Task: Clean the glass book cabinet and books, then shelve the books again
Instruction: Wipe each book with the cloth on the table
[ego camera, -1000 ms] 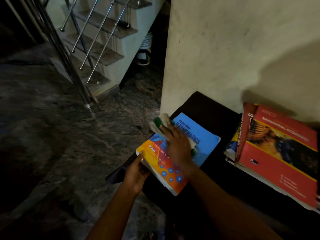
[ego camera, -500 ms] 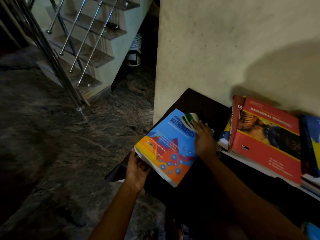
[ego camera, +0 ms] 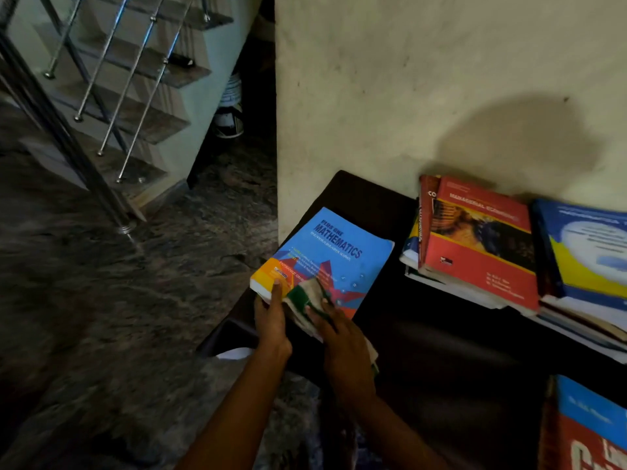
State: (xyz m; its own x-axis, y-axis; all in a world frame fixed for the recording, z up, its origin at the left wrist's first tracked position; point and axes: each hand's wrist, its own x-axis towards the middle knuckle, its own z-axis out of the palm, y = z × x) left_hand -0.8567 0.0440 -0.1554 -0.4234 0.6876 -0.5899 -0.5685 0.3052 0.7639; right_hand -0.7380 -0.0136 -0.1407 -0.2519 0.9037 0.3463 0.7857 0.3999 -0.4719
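**Wiping the maths book at the bench edge**

The left hand (ego camera: 273, 320) clamps the book (ego camera: 339, 252) at its near corner, thumb on top and fingers hidden beneath. The right hand (ego camera: 344, 347) presses the cloth (ego camera: 305, 295) flat on the cover. The book overhangs the dark bench (ego camera: 369, 198), so a hard swipe could tip it off. The stacked books (ego camera: 481, 245) are cut off at the right.

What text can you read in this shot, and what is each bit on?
"PLUS ONE MATHEMATICS": cover of the maths book.
"MANAGERIAL ECONOMICS": top of the red book cover, faint.
"CO": red spine at that book's left edge; the rest is unreadable.
Too blurred: small print on both covers, everything on the blue and yellow book.
Cut off by the frame: large letters on the corner book.
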